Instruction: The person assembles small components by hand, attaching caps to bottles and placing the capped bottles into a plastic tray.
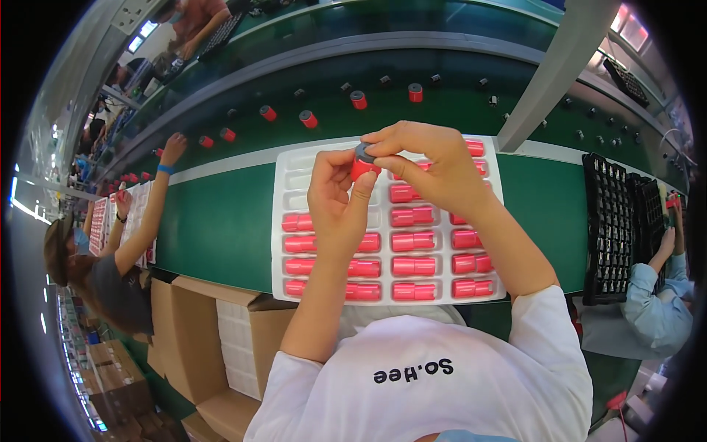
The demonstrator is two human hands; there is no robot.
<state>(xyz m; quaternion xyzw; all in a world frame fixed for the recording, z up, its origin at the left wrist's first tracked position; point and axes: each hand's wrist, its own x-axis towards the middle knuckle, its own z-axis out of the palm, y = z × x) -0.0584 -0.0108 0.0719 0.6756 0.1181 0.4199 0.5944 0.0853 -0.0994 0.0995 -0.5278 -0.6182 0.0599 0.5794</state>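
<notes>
Up in front of my chest, over the far part of a white plastic tray point(278, 243), I hold a short red cylinder with a dark grey top point(363, 169). The fingers of my left hand point(336, 199) are closed around its red body. At the grey top, the thumb and fingers of my right hand point(431, 166) pinch the rim. Rows of glossy pinkish-red tubular parts point(414, 266) lie on their sides in the tray's compartments; my hands and forearms cover some. Several bare compartments point(298, 180) show at the tray's far left.
Beyond the tray, a green conveyor point(456, 110) carries red grey-topped cylinders point(358, 100) and small metallic pieces. A grey post point(549, 70) rises at the tray's far right corner. Co-workers sit left point(110, 272) and right point(659, 309), near black trays point(610, 228). An open cardboard box point(184, 339) stands lower left.
</notes>
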